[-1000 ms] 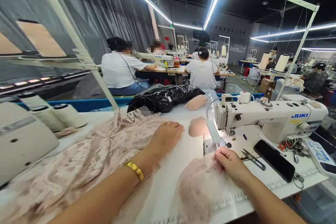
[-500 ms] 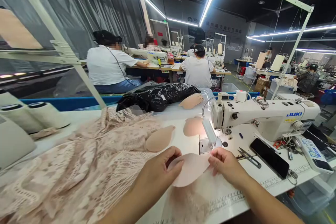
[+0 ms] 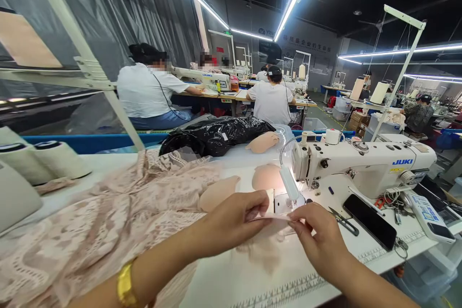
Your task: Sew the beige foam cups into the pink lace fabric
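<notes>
A pale pink bra pad point(image 3: 277, 217) is held just in front of the needle area of a white sewing machine point(image 3: 364, 156). It is turned nearly edge-on to me, so most of its face is hidden. My left hand point(image 3: 231, 219) pinches its left side, and my right hand point(image 3: 319, 236) pinches its right end between thumb and fingers. Beyond my left hand lies a beige pad point(image 3: 218, 192), and another pad point(image 3: 267, 177) rests under the lit lamp point(image 3: 289, 183). Pink lace fabric point(image 3: 108, 216) is heaped to the left.
Thread snips point(image 3: 344, 222), a black phone point(image 3: 371, 221) and a white handheld device point(image 3: 429, 214) lie right of my right hand. A black plastic bag point(image 3: 216, 134) sits behind, beside a third pad point(image 3: 262, 142). Thread cones point(image 3: 57, 161) stand at left. Co-workers sit farther back.
The pad has tipped from face-on to nearly edge-on. My left hand has moved right and closer to my right hand, and its wrist with a gold bracelet now shows.
</notes>
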The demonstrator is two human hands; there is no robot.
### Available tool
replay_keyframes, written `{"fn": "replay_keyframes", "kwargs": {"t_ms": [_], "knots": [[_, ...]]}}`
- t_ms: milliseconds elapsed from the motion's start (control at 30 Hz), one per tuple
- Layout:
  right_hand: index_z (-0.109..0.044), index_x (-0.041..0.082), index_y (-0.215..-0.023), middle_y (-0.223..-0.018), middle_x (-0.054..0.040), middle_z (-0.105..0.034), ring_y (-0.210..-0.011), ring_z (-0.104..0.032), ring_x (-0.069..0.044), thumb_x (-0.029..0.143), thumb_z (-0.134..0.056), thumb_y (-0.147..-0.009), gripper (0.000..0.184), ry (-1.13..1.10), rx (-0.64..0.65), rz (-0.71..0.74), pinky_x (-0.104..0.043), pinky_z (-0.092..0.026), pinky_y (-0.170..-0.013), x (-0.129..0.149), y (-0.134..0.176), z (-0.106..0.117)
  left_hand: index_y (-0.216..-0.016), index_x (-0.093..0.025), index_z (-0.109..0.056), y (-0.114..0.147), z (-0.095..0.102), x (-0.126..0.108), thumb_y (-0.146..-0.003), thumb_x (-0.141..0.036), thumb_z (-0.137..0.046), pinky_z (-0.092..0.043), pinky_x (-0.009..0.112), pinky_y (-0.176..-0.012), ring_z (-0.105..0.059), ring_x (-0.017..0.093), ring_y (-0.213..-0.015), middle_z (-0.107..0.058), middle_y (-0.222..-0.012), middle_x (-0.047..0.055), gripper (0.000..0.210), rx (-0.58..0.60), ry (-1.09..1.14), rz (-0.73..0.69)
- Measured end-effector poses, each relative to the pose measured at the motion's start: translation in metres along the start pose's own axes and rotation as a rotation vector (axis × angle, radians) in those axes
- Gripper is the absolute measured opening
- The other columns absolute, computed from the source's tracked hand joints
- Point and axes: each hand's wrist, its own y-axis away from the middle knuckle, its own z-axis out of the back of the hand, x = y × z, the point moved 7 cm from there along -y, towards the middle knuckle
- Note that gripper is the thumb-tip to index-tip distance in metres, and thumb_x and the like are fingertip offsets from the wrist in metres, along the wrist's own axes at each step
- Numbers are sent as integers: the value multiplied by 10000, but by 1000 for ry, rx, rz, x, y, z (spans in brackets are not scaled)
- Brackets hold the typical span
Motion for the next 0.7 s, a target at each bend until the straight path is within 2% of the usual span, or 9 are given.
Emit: {"fn": "replay_keyframes", "kwargs": {"t_ms": [67,100,167,267,367,467,567,633,700], "knots": [[-694,233,-1084,-1006,-73,-754,-914,-727,-200,123,-575,-1027,172,36,-27,123,-298,-575,-800,4,2,-6,-727,-237,-525,13,8,-2,-942,-249,-574,-332,303,-617,-484,184,-623,-549,-678,-16,220,-125,-229,-111],[-690,227,-1092,-1022,-80,-749,-921,-726,-195,93,-547,-1027,206,78,-1,160,-289,-577,-804,0,3,-13,-739,-235,-552,20,6,-3,-955,-188,-537,-344,316,-634,-509,194,-639,-577,-692,-1,221,-141,-348,-158],[-687,212,-1058,-1000,-75,-742,-878,-707,-182,41,-496,-1011,260,211,102,215,-268,-563,-773,-15,7,-29,-794,-231,-619,33,-9,-2,-930,-101,-548,-379,340,-670,-585,228,-716,-660,-780,33,201,-86,-541,-204],[-681,210,-948,-929,-38,-739,-809,-671,-173,35,-525,-985,237,370,294,293,-241,-516,-700,-46,10,-48,-920,-225,-677,41,-43,3,-881,-90,-695,-451,363,-741,-662,278,-873,-733,-969,50,142,79,-607,-224],[-684,220,-917,-917,-19,-746,-814,-667,-169,67,-585,-999,200,432,477,363,-230,-500,-689,-73,10,-51,-977,-206,-673,30,-68,2,-852,46,-624,-489,367,-831,-671,267,-933,-735,-1014,39,285,91,-608,-340],[-710,232,-991,-1091,-44,-790,-936,-691,-191,78,-575,-1027,207,451,606,424,-260,-535,-759,-86,9,-44,-862,-178,-649,6,-84,11,-755,108,-578,-455,346,-678,-636,240,-761,-702,-873,42,314,62,-695,-390],[-719,239,-1145,-1286,-65,-782,-1087,-687,-215,57,-526,-1042,285,401,606,440,-305,-558,-864,-88,9,-33,-725,-187,-590,-11,-94,24,-841,18,-608,-368,332,-543,-556,204,-604,-625,-741,32,236,51,-697,-354],[-711,245,-1214,-1279,-68,-783,-1091,-676,-219,45,-519,-1036,330,373,561,432,-317,-552,-880,-86,9,-28,-729,-184,-591,-12,-96,27,-926,-24,-562,-397,322,-552,-568,202,-622,-616,-753,40,255,0,-666,-344],[-717,262,-1215,-1181,-56,-787,-1019,-662,-219,46,-544,-1015,342,381,529,409,-318,-536,-851,-83,11,-24,-760,-176,-607,-8,-94,25,-974,-30,-507,-477,329,-629,-615,221,-722,-646,-830,64,278,-81,-618,-358]]}}
